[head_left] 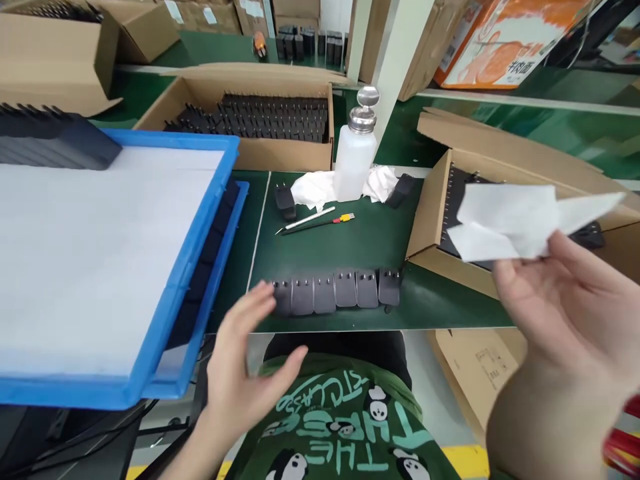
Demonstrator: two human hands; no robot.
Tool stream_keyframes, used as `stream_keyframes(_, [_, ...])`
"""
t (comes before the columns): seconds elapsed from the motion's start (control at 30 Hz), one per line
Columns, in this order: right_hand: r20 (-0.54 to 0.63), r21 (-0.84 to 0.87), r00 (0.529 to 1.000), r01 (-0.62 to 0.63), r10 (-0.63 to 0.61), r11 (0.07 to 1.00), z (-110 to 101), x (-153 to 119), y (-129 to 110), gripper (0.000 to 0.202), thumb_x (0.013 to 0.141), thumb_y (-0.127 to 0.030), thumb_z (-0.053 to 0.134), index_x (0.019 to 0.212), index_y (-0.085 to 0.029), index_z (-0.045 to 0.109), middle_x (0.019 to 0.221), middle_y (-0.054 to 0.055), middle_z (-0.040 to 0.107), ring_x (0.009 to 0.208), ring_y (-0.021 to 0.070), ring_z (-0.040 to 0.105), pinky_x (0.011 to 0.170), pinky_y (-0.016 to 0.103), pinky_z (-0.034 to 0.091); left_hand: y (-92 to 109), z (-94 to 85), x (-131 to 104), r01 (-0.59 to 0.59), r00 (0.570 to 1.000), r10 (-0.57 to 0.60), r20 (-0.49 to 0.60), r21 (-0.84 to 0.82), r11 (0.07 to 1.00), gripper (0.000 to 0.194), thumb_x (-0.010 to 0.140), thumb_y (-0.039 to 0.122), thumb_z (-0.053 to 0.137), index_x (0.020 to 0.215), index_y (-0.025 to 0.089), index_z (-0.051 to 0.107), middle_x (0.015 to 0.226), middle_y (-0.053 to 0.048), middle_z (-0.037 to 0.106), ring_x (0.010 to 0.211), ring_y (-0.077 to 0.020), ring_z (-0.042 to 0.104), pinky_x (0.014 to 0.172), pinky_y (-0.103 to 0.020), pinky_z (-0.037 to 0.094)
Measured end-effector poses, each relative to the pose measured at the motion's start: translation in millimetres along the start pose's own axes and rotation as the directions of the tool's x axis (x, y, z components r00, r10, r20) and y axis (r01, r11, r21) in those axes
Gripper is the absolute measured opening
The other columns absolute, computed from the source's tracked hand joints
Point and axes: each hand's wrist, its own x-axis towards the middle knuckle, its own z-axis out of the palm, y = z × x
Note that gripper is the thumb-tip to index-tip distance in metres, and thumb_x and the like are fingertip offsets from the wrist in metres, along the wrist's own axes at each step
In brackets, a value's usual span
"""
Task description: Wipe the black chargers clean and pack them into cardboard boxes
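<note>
A row of several black plug adapters (324,295) lies along the front edge of the green table, prongs up. My left hand (247,363) is beside the row's left end, fingers apart and holding nothing. On the right, my right hand (565,300) pinches a white cloth or paper wipe (507,223) above an open carton (430,223) of black adapters. A white pump bottle (354,160) stands behind the row, with crumpled white wipes (314,190) around its base. One black adapter (285,202) sits left of the wipes and another (401,191) to their right.
Blue-rimmed trays (175,280) are stacked on the left, with black adapters (55,140) on top. Behind is a carton (285,153) filled with adapters. A white pen-like tool (313,219) and a cable with a yellow-red end (320,224) lie mid-table. An orange-white box (505,47) stands back right.
</note>
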Motion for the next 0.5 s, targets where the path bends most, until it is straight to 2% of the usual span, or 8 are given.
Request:
stream_keyframes(0.07, [-0.146, -0.059, 0.989, -0.033, 0.024, 0.998, -15, -1, 2, 0.024, 0.081, -0.027, 0.062, 0.083, -0.050, 0.070, 0.127, -0.015, 0.067, 0.133, 0.0141, 0.053, 0.106, 0.030, 0.053, 0, 2.0, -6, -0.151, 0.976, 0.141, 0.165, 0.049, 0.987, 0.041, 0.079, 0.010, 0.072, 0.119, 0.018, 0.063, 0.125, -0.010, 0.066, 0.123, -0.0262, 0.061, 0.108, -0.046, 0.052])
stream_keyframes(0.17, [-0.156, -0.100, 0.988, -0.037, 0.021, 0.994, -15, 16, 6, 0.022, 0.076, -0.028, 0.067, 0.077, -0.050, 0.071, 0.123, -0.011, 0.070, 0.130, 0.0172, 0.056, 0.099, 0.032, 0.056, 17, 14.2, 14, -0.401, 0.848, 0.379, 0.370, -0.020, 0.916, 0.020, 0.090, 0.020, 0.063, 0.108, 0.019, 0.070, 0.120, -0.004, 0.072, 0.120, -0.0196, 0.063, 0.111, -0.036, 0.050])
stream_keyframes(0.23, [0.032, -0.169, 0.999, 0.031, -0.026, 0.985, 6, 29, 12, 0.019, 0.078, -0.025, 0.066, 0.076, -0.043, 0.073, 0.120, -0.006, 0.072, 0.125, 0.0201, 0.061, 0.098, 0.034, 0.058, 30, 27.3, 37, -0.547, 0.718, 0.516, 0.467, -0.081, 0.833, 0.024, 0.096, 0.028, 0.054, 0.112, 0.022, 0.071, 0.127, 0.000, 0.069, 0.122, -0.0178, 0.061, 0.111, -0.033, 0.048])
stream_keyframes(0.3, [0.326, -0.275, 0.945, 0.111, -0.016, 0.955, 40, 36, 23, 0.017, 0.083, -0.025, 0.064, 0.082, -0.037, 0.076, 0.116, -0.003, 0.074, 0.117, 0.0218, 0.066, 0.096, 0.037, 0.060, 35, 40.8, 61, -0.633, 0.593, 0.582, 0.556, -0.125, 0.764, 0.029, 0.098, 0.029, 0.050, 0.119, 0.021, 0.069, 0.137, -0.002, 0.063, 0.127, -0.0211, 0.058, 0.110, -0.036, 0.048])
stream_keyframes(0.33, [0.479, -0.343, 0.877, 0.152, 0.034, 0.927, 60, 36, 31, 0.016, 0.086, -0.025, 0.064, 0.088, -0.035, 0.077, 0.113, -0.002, 0.074, 0.111, 0.0215, 0.069, 0.094, 0.037, 0.061, 34, 46.6, 71, -0.642, 0.563, 0.581, 0.587, -0.132, 0.755, 0.031, 0.099, 0.027, 0.048, 0.123, 0.020, 0.067, 0.140, -0.003, 0.060, 0.130, -0.0236, 0.055, 0.110, -0.038, 0.047])
stream_keyframes(0.37, [0.618, -0.418, 0.778, 0.206, 0.110, 0.885, 80, 35, 40, 0.018, 0.088, -0.026, 0.062, 0.094, -0.034, 0.077, 0.111, -0.003, 0.075, 0.106, 0.0206, 0.070, 0.092, 0.037, 0.061, 32, 51.3, 78, -0.638, 0.552, 0.574, 0.605, -0.136, 0.758, 0.033, 0.099, 0.025, 0.047, 0.126, 0.019, 0.066, 0.143, -0.005, 0.058, 0.131, -0.0259, 0.054, 0.110, -0.040, 0.046])
stream_keyframes(0.43, [0.801, -0.510, 0.529, 0.356, 0.281, 0.783, 117, 28, 61, 0.026, 0.092, -0.022, 0.055, 0.106, -0.033, 0.075, 0.110, -0.004, 0.075, 0.102, 0.0187, 0.071, 0.091, 0.036, 0.060, 23, 57.3, 88, -0.614, 0.537, 0.550, 0.640, -0.151, 0.775, 0.036, 0.100, 0.022, 0.045, 0.131, 0.018, 0.062, 0.145, -0.005, 0.056, 0.132, -0.0261, 0.053, 0.111, -0.039, 0.044])
stream_keyframes(0.5, [0.870, -0.494, 0.276, 0.475, 0.410, 0.728, 144, 21, 83, 0.036, 0.094, -0.016, 0.046, 0.116, -0.030, 0.072, 0.118, -0.004, 0.073, 0.109, 0.0171, 0.068, 0.097, 0.034, 0.056, 13, 60.1, 91, -0.606, 0.506, 0.536, 0.676, -0.163, 0.779, 0.040, 0.101, 0.020, 0.040, 0.138, 0.018, 0.057, 0.148, -0.004, 0.053, 0.134, -0.0218, 0.051, 0.113, -0.032, 0.041])
